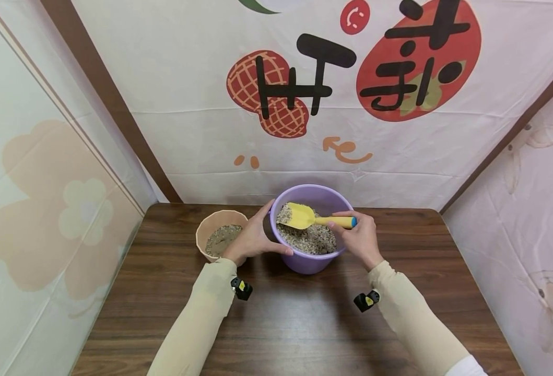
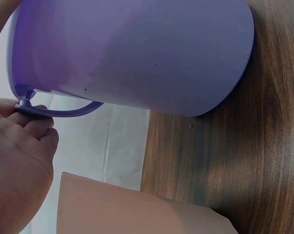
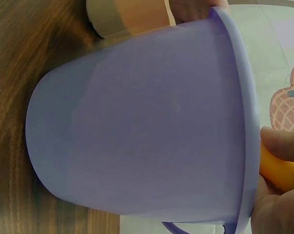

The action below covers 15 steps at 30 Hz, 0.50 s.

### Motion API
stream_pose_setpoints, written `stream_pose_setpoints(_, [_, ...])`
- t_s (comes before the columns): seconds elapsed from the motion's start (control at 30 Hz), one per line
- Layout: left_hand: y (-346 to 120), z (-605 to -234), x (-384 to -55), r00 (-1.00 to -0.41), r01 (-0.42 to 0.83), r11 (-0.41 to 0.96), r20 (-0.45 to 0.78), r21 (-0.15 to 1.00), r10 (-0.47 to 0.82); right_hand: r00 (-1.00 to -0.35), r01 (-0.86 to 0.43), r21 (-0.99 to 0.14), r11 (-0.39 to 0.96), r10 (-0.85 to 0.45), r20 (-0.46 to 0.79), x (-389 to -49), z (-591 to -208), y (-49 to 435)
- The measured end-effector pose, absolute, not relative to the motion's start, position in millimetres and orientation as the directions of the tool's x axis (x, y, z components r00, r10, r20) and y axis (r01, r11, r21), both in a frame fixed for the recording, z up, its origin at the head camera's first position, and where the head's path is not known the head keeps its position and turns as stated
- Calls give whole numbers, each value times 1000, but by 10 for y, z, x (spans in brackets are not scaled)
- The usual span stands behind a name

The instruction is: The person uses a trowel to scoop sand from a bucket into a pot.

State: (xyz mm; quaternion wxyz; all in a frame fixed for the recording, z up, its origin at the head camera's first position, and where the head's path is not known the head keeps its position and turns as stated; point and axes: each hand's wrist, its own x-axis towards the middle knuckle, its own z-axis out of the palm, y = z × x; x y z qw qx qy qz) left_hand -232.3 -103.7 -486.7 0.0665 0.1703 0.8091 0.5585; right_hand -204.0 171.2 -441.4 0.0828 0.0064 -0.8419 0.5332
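A purple bucket (image 1: 306, 263) stands upright, with grainy sand (image 1: 311, 240) inside. My left hand (image 1: 255, 237) grips its left rim, thumb along the front. In the left wrist view the curled fingers (image 2: 37, 124) lie by the bucket's handle (image 2: 68, 113). With my right hand (image 1: 362, 237) I hold a yellow toy shovel (image 1: 299, 215) by its blue-tipped grip. Some sand lies on the shovel's blade, which is over the bucket's left inner side. The right wrist view shows the thumb (image 3: 283, 145) on the yellow grip beside the rim.
Left of the bucket stands a peach bowl (image 1: 203, 232) with sand in it, partly hidden by the left hand. Both sit near the back of the brown wooden table (image 1: 304, 329). A printed cloth (image 1: 187, 130) hangs right behind the table.
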Motion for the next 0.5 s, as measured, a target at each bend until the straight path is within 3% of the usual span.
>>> stream_pose_setpoints(0.27, [-1035,-4867,-2318,-935,211,336,89,918,344,-991,-64,-948,312,94,98,-2004,-4452,1755])
stream_pose_setpoints(0.5, [-1035,-4879,-2325,-933,218,324,100,920,345,-984,-106,-966,234,114,135,-1916,-4407,1801])
